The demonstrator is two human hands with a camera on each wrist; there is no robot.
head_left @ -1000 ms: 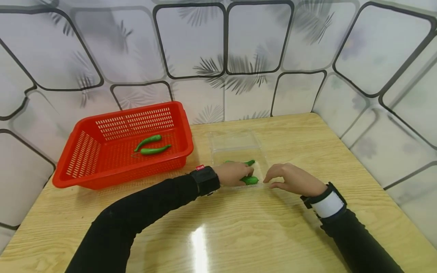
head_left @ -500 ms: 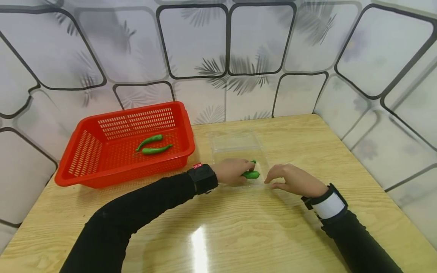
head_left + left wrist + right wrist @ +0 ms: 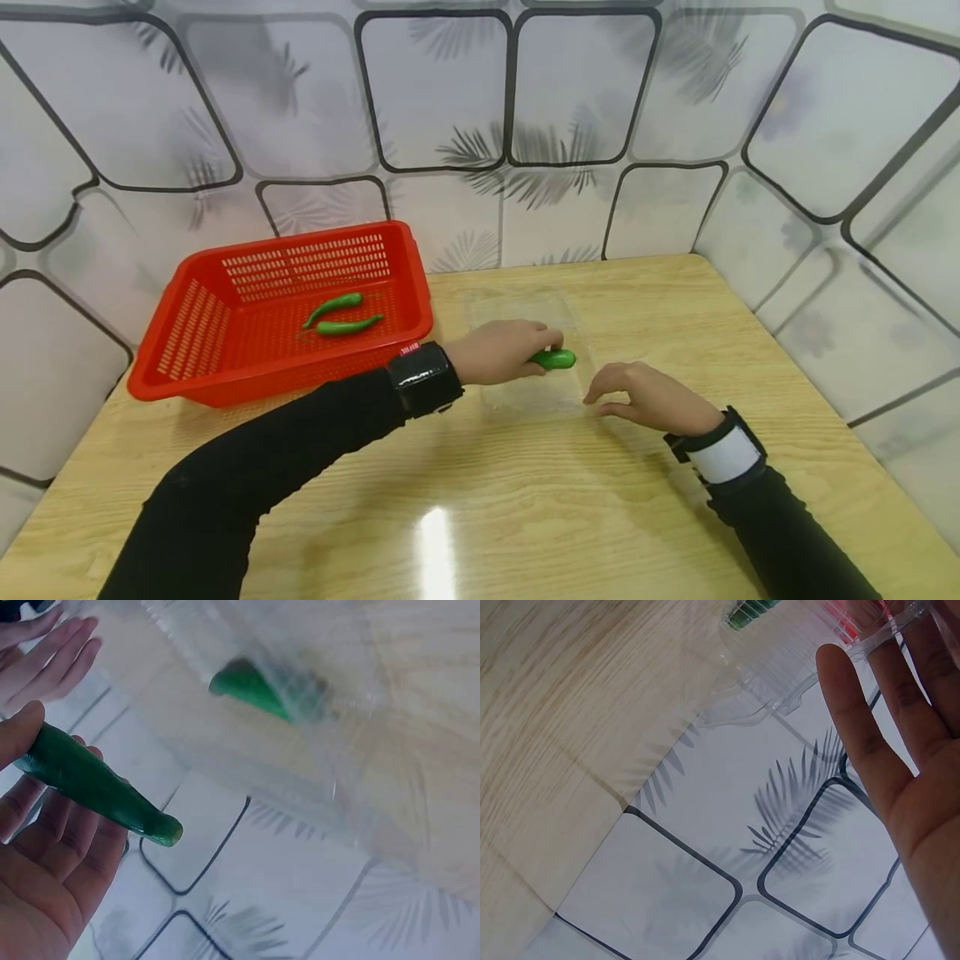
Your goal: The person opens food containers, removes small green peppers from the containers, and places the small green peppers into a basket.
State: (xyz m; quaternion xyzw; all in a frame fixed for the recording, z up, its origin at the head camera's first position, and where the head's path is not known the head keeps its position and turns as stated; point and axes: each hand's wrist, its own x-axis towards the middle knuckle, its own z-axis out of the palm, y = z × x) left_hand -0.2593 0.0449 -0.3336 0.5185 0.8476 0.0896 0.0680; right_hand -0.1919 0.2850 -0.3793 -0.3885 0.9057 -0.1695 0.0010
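Note:
My left hand (image 3: 498, 352) grips a green chili pepper (image 3: 557, 360), held above the clear plastic box (image 3: 528, 398). In the left wrist view the gripped pepper lies between thumb and fingers, its blunt end pointing out. Another green pepper (image 3: 251, 688) shows inside the box there; in the head view the left hand hides it. My right hand (image 3: 647, 396) stays at the box's right front corner, fingers loosely bent with nothing gripped. In the right wrist view its fingers are extended near the box's clear rim (image 3: 739, 716).
A red plastic basket (image 3: 281, 383) stands at the left, with two green peppers inside, one curved (image 3: 337, 307) and one straighter (image 3: 348, 327). The wood-grain table (image 3: 570, 508) meets patterned walls (image 3: 450, 217) at the back and right. The box's clear lid is hard to make out.
My left hand has lifted the green pepper from the box, raising it up and slightly away from me. The right hand has kept its place.

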